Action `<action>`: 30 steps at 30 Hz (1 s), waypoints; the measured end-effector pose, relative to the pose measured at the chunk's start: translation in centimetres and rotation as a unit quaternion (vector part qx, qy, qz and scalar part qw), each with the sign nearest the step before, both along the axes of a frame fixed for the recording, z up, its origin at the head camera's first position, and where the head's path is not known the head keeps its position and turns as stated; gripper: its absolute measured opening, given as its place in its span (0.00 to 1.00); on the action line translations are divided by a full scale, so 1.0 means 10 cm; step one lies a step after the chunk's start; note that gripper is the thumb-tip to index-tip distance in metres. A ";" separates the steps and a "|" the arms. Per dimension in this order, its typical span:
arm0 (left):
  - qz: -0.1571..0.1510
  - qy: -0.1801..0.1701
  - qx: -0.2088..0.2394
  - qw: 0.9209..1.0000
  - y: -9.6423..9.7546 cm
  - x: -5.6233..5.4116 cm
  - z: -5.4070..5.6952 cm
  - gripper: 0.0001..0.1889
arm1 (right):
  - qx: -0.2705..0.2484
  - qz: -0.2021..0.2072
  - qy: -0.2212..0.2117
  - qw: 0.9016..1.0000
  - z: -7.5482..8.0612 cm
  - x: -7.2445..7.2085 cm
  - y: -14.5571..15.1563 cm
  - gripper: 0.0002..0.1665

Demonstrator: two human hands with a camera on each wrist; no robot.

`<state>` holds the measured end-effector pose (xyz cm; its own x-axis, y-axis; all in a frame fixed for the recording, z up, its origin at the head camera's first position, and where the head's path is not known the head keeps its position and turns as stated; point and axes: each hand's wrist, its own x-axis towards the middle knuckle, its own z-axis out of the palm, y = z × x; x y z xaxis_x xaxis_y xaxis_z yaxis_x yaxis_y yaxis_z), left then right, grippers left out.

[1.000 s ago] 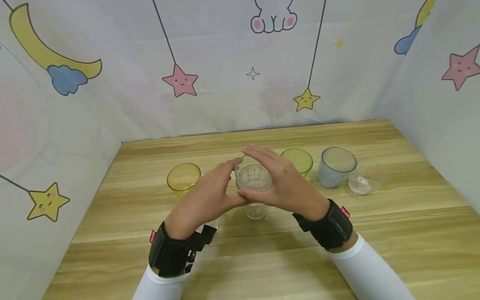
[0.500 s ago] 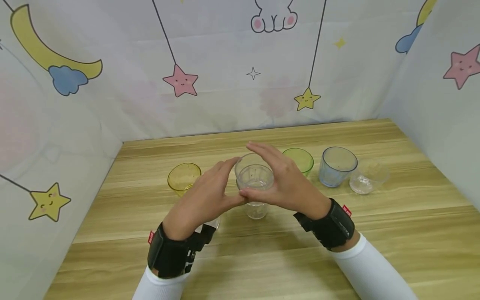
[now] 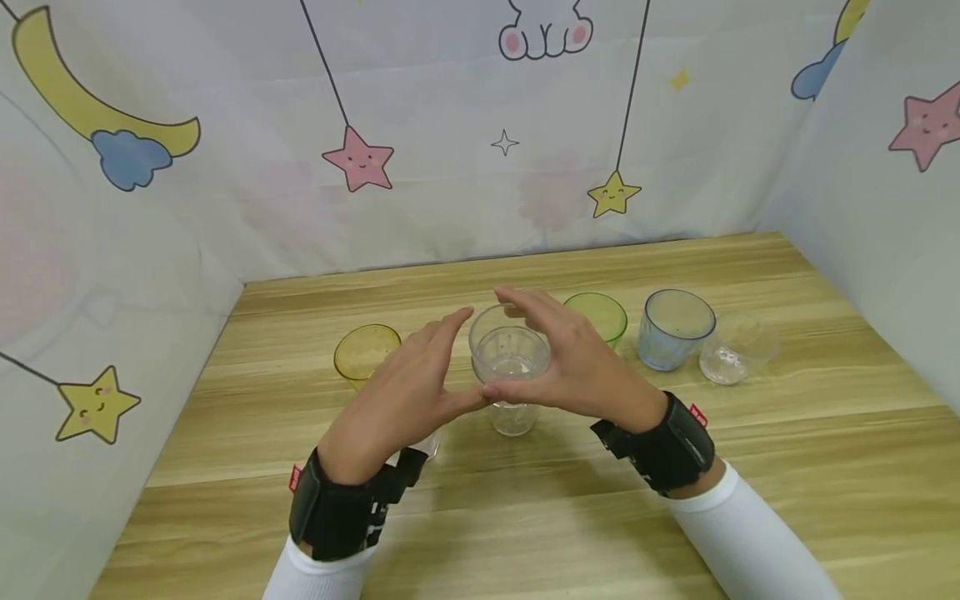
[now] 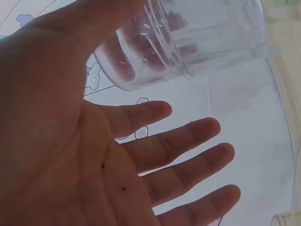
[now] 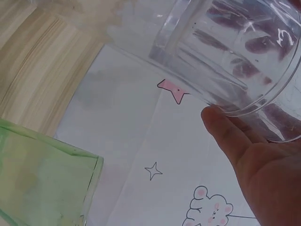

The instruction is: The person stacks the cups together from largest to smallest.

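Note:
Two clear plastic cups (image 3: 512, 343), one seemingly nested in the other, stand upright between my hands at the middle of the table. My right hand (image 3: 573, 354) curves round the right side of their rim, thumb in front and fingers behind. In the right wrist view its fingertips (image 5: 214, 115) lie right at the cup's rim. To the left, my left hand (image 3: 397, 400) is spread open, its index finger apart from the rim and its thumb close in front. The left wrist view shows its straight fingers (image 4: 181, 146) beside the cups.
A yellow cup (image 3: 360, 354) stands on the left, partly behind my left hand. Another clear cup (image 3: 432, 446) shows behind the left wristband. On the right are a green cup (image 3: 600, 317), a blue cup (image 3: 671, 337) and a clear cup (image 3: 731, 358). Cloth walls (image 3: 450, 225) edge the table.
My left index finger has moved left, off the cup rim. My right fingers have shifted slightly right. The clear cups stay in place.

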<state>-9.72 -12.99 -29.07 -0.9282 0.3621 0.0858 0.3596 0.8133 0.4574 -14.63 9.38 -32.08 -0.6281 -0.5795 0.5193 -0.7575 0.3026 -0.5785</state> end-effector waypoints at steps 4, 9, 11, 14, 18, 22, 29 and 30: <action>0.006 -0.001 -0.010 1.000 -0.01 0.00 -0.01 0.50 | 0.018 -0.008 -0.012 1.000 -0.01 0.00 0.01 0.59; 0.015 0.004 -0.021 1.000 -0.03 0.00 -0.04 0.47 | 0.030 -0.011 -0.019 0.999 -0.01 -0.01 0.02 0.60; 0.020 0.003 -0.023 1.000 -0.03 0.00 -0.04 0.47 | 0.034 -0.010 -0.021 0.999 -0.01 -0.02 0.03 0.61; 0.025 0.002 -0.029 0.999 -0.04 0.00 -0.05 0.46 | 0.040 -0.006 -0.028 0.999 0.00 -0.02 0.04 0.60; 0.036 -0.019 -0.049 0.998 -0.03 0.01 -0.04 0.46 | 0.045 0.002 -0.040 0.998 0.01 -0.03 0.06 0.59; 0.043 -0.046 -0.067 0.996 -0.04 0.01 -0.03 0.45 | 0.052 0.002 -0.052 0.997 0.02 -0.03 0.07 0.59; 0.061 -0.052 -0.108 0.991 -0.05 0.01 -0.02 0.40 | 0.067 -0.003 -0.074 0.995 0.03 -0.02 0.08 0.61; 0.065 -0.053 -0.114 0.990 -0.04 0.01 -0.03 0.39 | 0.067 -0.003 -0.077 0.995 0.03 -0.03 0.08 0.62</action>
